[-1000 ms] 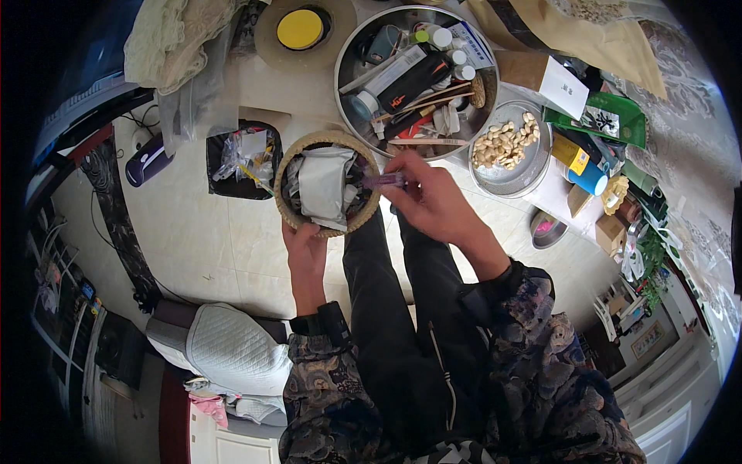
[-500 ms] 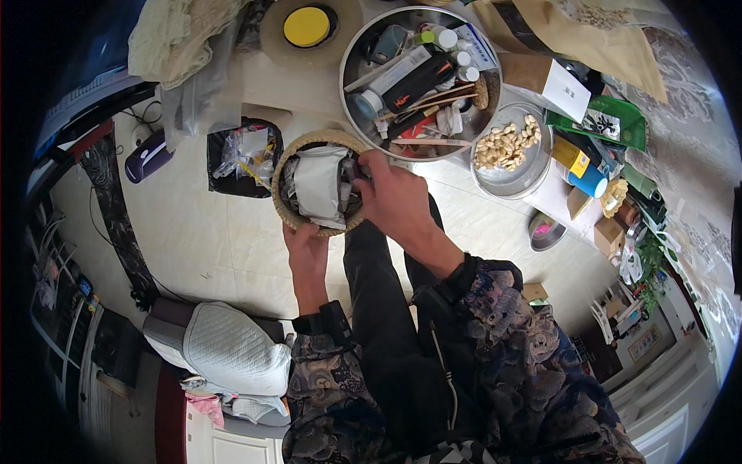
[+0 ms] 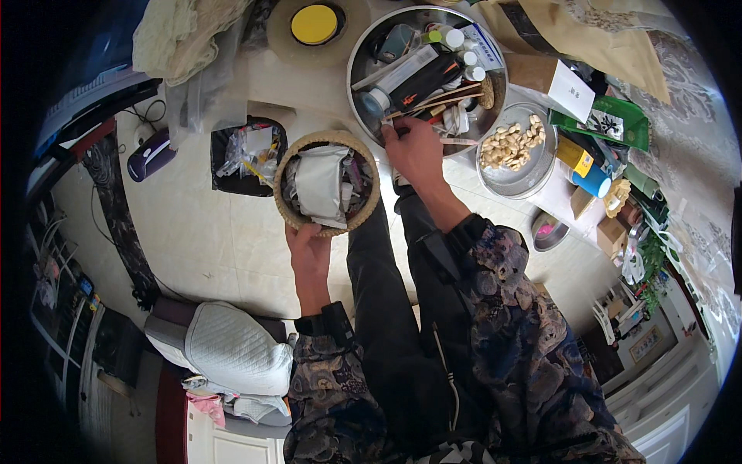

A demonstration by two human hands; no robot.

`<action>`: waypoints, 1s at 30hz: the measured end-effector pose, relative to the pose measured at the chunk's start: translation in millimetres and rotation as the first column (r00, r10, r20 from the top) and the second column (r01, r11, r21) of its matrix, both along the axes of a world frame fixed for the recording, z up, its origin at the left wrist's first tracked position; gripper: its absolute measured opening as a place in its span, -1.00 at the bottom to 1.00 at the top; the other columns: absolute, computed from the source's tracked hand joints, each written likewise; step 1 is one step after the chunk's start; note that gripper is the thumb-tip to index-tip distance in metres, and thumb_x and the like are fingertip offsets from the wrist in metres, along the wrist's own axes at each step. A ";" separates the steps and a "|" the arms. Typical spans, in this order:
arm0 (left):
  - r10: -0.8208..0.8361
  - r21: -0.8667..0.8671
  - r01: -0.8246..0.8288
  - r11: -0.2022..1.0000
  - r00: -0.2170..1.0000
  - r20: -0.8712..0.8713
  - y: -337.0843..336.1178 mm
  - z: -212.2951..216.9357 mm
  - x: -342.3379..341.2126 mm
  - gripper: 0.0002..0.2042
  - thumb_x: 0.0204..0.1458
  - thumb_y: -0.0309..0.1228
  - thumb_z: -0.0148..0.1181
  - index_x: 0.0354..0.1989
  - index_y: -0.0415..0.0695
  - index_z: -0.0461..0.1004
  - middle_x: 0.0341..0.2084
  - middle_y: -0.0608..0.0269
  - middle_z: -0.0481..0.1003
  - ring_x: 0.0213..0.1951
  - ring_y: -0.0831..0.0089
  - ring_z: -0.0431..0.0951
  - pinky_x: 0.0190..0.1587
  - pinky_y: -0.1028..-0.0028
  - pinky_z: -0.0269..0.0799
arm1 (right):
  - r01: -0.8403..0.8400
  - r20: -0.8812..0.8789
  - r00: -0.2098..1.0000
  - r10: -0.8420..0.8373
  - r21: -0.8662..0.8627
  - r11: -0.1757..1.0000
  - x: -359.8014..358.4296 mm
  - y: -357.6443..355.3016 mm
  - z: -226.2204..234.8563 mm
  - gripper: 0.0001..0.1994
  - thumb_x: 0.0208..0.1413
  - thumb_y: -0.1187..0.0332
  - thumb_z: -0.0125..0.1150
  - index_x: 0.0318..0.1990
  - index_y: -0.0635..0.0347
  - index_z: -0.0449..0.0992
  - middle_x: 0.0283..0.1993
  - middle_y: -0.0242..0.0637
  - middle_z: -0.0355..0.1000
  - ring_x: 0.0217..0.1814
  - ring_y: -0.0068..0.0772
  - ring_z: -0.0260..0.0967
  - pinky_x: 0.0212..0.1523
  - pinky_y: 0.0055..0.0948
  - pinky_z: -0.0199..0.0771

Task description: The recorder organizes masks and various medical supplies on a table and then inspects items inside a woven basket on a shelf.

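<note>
My left hand grips the near rim of a round woven basket, with its fingers partly hidden beneath it. A white packet lies on top inside the basket, among several small wrapped pieces. Just right of the basket, my right hand is at the near edge of a large round metal basin. Its fingers are bent together over the rim; whatever is between them is hidden. Bottles, a long box, a black case and thin sticks fill the basin.
A lined bin with wrappers stands on the floor left of the basket. Peanuts lie in a metal dish right of the basin. Behind it are a white-and-brown box, a green tray and a blue cup.
My right hand has left the basket and moved up and right to the basin's near edge. My left hand still holds the basket, which is nearly in the same place.
</note>
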State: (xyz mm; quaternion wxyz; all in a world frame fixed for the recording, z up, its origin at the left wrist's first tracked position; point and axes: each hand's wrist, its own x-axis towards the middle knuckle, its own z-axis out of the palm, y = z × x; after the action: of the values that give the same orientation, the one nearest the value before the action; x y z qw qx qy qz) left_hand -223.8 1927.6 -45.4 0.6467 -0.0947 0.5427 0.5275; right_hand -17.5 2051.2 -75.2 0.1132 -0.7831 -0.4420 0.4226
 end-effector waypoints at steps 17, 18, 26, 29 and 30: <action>-0.042 0.063 0.043 0.997 0.999 -0.014 14.9 5.4 1.9 -0.19 -0.29 -0.73 0.07 0.32 -0.10 0.10 0.18 0.15 0.27 0.22 0.17 0.30 0.24 0.12 0.30 | 0.099 -0.548 0.808 -0.218 -0.238 0.966 26.0 -46.8 80.5 -0.78 0.12 0.31 0.22 -0.29 0.34 0.54 -0.55 -0.30 0.48 -0.54 -0.59 0.38 -0.49 -0.56 0.31; -0.042 0.063 0.044 0.997 0.999 -0.018 17.0 5.0 3.4 -0.19 -0.29 -0.73 0.07 0.32 -0.10 0.10 0.18 0.15 0.27 0.22 0.17 0.30 0.24 0.12 0.30 | 0.091 -0.570 0.793 -0.217 -0.240 0.966 22.1 -46.1 86.8 -0.79 0.13 0.32 0.21 -0.29 0.34 0.54 -0.55 -0.30 0.48 -0.54 -0.59 0.39 -0.48 -0.56 0.33; -0.105 0.109 0.117 0.987 0.989 -0.109 14.7 4.8 3.0 -0.21 -0.23 -0.71 0.00 0.34 -0.12 0.03 0.15 0.08 0.31 0.17 0.14 0.36 0.20 0.15 0.36 | -0.054 -0.592 0.802 -0.082 -0.209 0.976 -42.6 -27.4 112.2 -0.79 0.11 0.34 0.23 -0.35 0.38 0.53 -0.54 -0.20 0.51 -0.48 -0.49 0.50 -0.44 -0.50 0.43; -0.096 0.124 0.098 0.987 0.995 -0.025 22.6 5.1 11.3 -0.27 -0.25 -0.80 0.03 0.21 -0.06 0.10 0.07 0.13 0.33 0.10 0.24 0.41 0.15 0.25 0.42 | -0.101 -0.440 0.896 0.052 -0.090 0.991 -61.0 -15.7 112.4 -0.78 0.05 0.32 0.27 -0.40 0.37 0.54 -0.57 -0.13 0.49 -0.52 -0.42 0.50 -0.48 -0.45 0.42; -0.104 0.095 0.107 0.990 0.994 -0.040 23.8 5.0 14.2 -0.29 -0.21 -0.78 0.10 0.21 -0.06 0.10 0.08 0.13 0.33 0.11 0.24 0.41 0.15 0.26 0.42 | -0.133 -0.395 0.914 0.097 -0.067 0.989 -65.4 -13.1 109.6 -0.78 0.03 0.30 0.28 -0.43 0.35 0.55 -0.58 -0.11 0.48 -0.52 -0.34 0.50 -0.46 -0.41 0.43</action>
State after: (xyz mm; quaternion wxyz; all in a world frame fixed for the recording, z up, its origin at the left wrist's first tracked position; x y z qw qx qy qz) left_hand -209.6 1951.4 -40.3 0.6680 -0.0252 0.5320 0.5197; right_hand -82.9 2038.2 34.4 0.1375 -0.6602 -0.4359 0.5960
